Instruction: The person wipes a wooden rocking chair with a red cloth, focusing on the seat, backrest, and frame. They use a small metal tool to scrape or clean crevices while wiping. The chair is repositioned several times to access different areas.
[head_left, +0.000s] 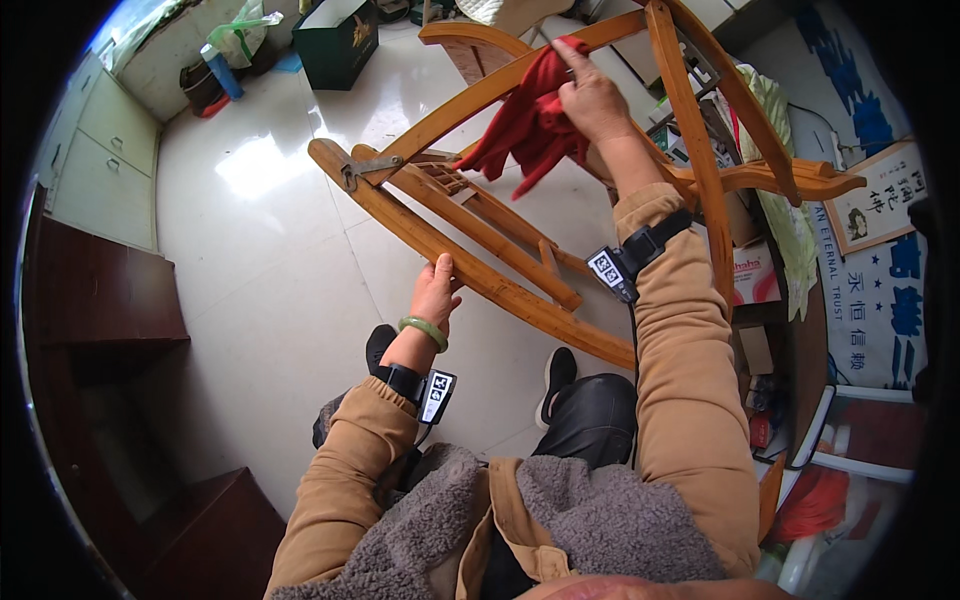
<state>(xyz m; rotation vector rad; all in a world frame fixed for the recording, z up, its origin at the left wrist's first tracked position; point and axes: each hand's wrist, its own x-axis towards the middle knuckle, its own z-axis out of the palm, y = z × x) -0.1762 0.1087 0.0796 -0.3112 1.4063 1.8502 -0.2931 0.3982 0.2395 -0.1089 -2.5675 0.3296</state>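
A varnished wooden chair frame (487, 283) with long curved rails is tipped over in front of me. My left hand (437, 294) holds the edge of its nearest curved rail, thumb on top and fingers partly hidden beneath. A green bangle (424, 333) circles that wrist. My right hand (592, 97) grips a bunched red cloth (536, 124) against the upper rail (469, 101), and the loose ends of the cloth hang below. A metal hinge bracket (371, 169) joins two rails at the left corner. Slats inside the frame are partly covered by the cloth.
A dark green box (335, 45) stands on the tiled floor (247, 247) beyond the frame. Dark red wooden furniture (112, 285) lines the left side. At right, a cluttered shelf (757, 352) and a glass-topped case (862, 435) stand close to my right arm.
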